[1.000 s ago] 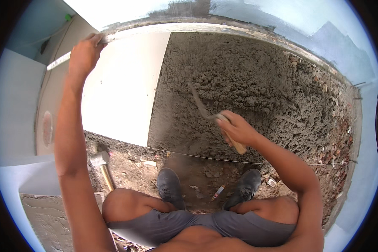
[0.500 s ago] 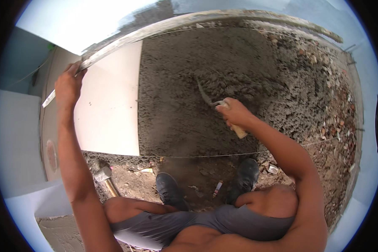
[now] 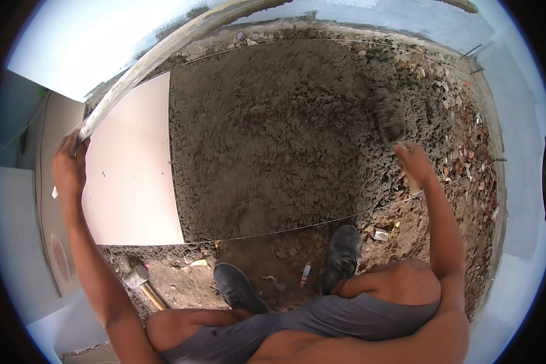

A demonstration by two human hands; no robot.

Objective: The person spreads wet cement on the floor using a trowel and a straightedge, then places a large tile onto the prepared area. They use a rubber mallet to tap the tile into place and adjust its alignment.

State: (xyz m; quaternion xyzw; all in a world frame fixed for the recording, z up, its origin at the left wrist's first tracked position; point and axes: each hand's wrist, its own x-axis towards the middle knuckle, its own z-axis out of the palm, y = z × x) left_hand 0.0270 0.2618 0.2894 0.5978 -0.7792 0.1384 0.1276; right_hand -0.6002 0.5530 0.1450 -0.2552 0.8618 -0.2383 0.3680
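My left hand is closed round the near end of a long, mortar-smeared straightedge bar, which slants up over the far left corner of a large white tile. My right hand grips the wooden handle of a trowel. Its blade, blurred, lies over the rough right part of the grey wet mortar bed. The mortar begins along the tile's right edge, and its left and middle stretch looks flatter than the lumpy right side.
A taut string crosses along the near edge of the mortar. Close to my left knee lies a hammer. My shoes stand on bare soil. Broken rubble borders the mortar at right, beside a pale blue wall.
My right hand has swung the trowel rightward from the middle of the mortar to its rough right side. My left hand and the bar have shifted left and nearer in the view, which has also moved.
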